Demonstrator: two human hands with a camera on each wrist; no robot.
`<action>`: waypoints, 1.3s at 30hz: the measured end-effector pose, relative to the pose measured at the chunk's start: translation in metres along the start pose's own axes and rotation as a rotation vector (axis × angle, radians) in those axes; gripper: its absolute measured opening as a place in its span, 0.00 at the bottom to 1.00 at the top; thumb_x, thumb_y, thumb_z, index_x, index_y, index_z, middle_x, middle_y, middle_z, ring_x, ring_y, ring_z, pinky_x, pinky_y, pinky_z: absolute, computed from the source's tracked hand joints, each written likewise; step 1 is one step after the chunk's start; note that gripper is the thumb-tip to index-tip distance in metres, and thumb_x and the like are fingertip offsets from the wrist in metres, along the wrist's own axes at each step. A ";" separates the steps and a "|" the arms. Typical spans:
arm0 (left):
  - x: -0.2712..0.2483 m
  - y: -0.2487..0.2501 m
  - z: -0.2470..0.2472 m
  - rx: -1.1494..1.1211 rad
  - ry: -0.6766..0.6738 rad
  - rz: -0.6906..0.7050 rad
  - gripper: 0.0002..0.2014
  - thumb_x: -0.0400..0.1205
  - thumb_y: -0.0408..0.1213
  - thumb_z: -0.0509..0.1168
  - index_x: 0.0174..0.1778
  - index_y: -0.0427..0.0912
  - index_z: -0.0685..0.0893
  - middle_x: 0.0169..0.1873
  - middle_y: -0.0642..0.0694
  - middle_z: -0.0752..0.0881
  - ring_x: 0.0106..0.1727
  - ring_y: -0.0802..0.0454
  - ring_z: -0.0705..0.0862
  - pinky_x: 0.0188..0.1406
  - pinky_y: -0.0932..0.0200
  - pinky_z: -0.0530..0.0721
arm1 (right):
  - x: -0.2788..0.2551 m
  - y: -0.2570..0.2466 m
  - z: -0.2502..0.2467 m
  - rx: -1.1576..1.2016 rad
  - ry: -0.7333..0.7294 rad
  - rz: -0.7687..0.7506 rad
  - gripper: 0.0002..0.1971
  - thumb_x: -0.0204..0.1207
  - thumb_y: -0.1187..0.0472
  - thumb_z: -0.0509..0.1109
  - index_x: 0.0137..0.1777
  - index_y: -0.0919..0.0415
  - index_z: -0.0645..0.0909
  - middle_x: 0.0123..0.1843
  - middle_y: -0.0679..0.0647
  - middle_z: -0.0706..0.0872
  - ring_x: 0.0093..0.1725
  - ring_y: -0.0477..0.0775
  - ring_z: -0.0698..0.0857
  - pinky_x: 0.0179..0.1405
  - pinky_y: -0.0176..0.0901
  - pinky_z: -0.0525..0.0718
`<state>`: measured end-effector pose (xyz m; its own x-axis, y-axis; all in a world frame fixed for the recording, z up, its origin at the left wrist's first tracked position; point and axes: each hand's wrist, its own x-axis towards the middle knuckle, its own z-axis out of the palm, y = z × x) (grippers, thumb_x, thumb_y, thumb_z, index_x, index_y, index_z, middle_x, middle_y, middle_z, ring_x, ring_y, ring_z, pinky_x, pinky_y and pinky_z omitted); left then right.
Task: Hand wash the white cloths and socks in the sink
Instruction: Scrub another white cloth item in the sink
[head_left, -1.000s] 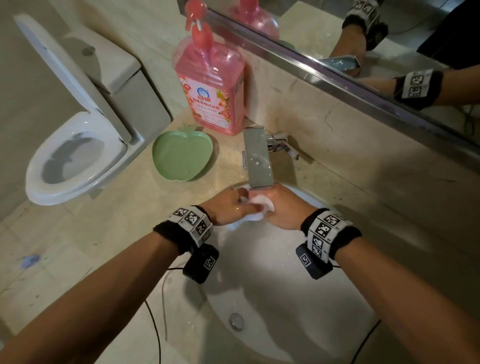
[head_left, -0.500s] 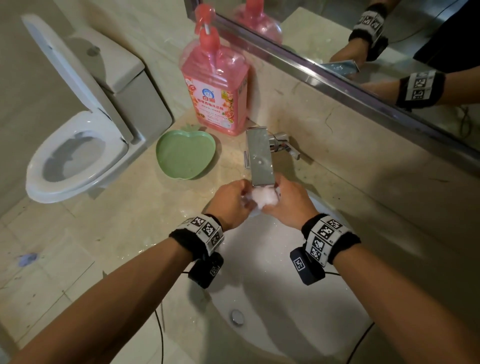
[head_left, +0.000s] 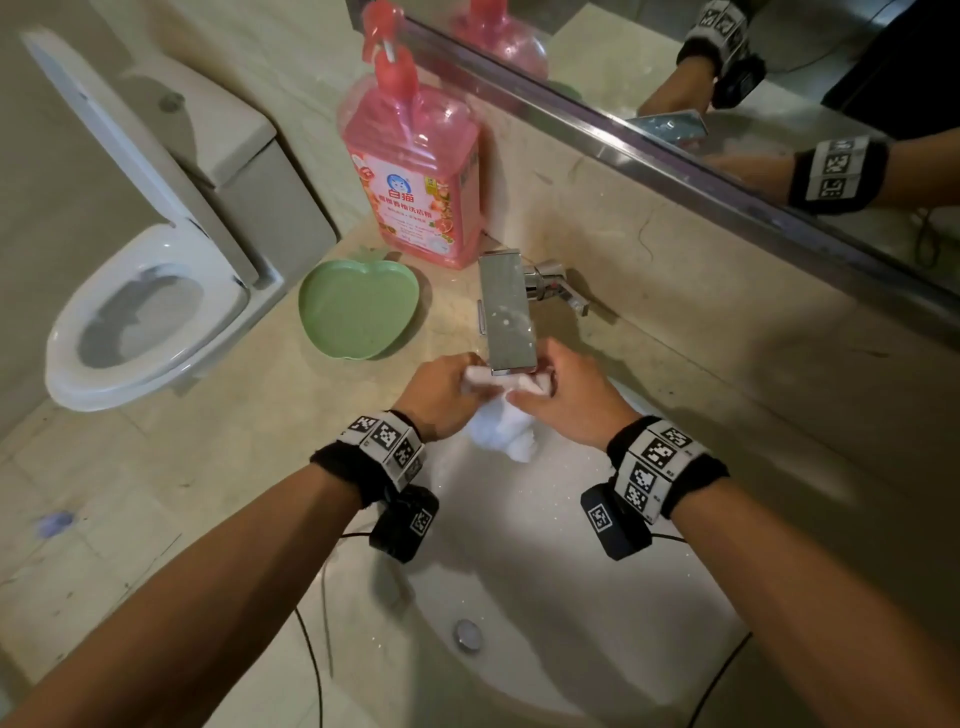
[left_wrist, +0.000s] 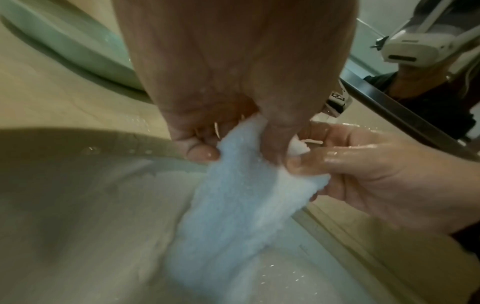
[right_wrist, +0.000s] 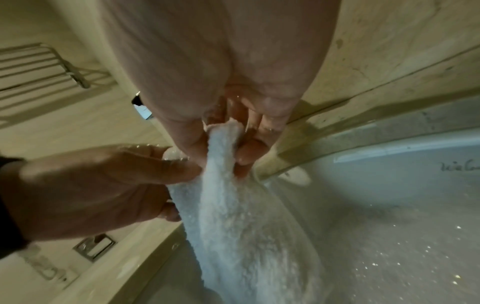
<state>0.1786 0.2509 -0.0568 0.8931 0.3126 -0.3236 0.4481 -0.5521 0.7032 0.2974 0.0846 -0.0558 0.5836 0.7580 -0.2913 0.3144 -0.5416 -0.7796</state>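
Note:
A wet white fluffy cloth (head_left: 501, 428) hangs over the back of the white sink (head_left: 545, 597), just under the flat steel faucet spout (head_left: 506, 312). My left hand (head_left: 447, 389) pinches its upper left edge and my right hand (head_left: 563, 397) pinches its upper right edge, so the top is stretched between them and the rest dangles. In the left wrist view the cloth (left_wrist: 241, 205) drops from my left hand (left_wrist: 233, 133) with the right hand (left_wrist: 363, 170) beside it. In the right wrist view the cloth (right_wrist: 241, 222) runs down from the right hand (right_wrist: 228, 144) toward the basin.
A pink pump bottle of detergent (head_left: 415, 166) stands on the beige counter behind a green apple-shaped dish (head_left: 358, 312). The faucet handle (head_left: 556, 286) sticks out by the wall. The sink drain (head_left: 467, 634) is near me. A toilet (head_left: 145, 322) sits at the left, a mirror (head_left: 727, 78) above.
The hands held the cloth bunched together under the spout; now they have drawn slightly apart, spreading its top edge and letting the lower part hang into the sink.

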 end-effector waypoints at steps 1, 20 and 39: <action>-0.003 -0.004 -0.003 0.000 0.082 -0.003 0.06 0.83 0.45 0.68 0.44 0.48 0.81 0.40 0.49 0.86 0.44 0.45 0.84 0.37 0.61 0.76 | 0.002 0.002 -0.003 0.011 -0.013 0.029 0.26 0.69 0.51 0.83 0.64 0.51 0.78 0.51 0.40 0.85 0.47 0.38 0.85 0.43 0.32 0.81; -0.007 -0.029 -0.026 -0.115 -0.131 -0.069 0.35 0.78 0.33 0.72 0.74 0.29 0.58 0.55 0.51 0.73 0.62 0.48 0.77 0.58 0.52 0.80 | -0.007 0.019 0.005 0.290 -0.172 0.179 0.36 0.66 0.75 0.79 0.71 0.52 0.70 0.59 0.49 0.87 0.57 0.45 0.87 0.51 0.36 0.84; -0.014 -0.012 -0.035 0.023 -0.331 0.072 0.12 0.74 0.40 0.67 0.48 0.40 0.91 0.56 0.44 0.83 0.59 0.48 0.82 0.60 0.59 0.78 | -0.004 0.009 -0.012 -0.196 -0.004 -0.179 0.23 0.73 0.82 0.62 0.52 0.57 0.90 0.46 0.50 0.79 0.48 0.54 0.80 0.46 0.38 0.75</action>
<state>0.1595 0.2808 -0.0389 0.8858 0.0065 -0.4641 0.3808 -0.5817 0.7187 0.3071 0.0724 -0.0549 0.5024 0.8495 -0.1609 0.5520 -0.4584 -0.6966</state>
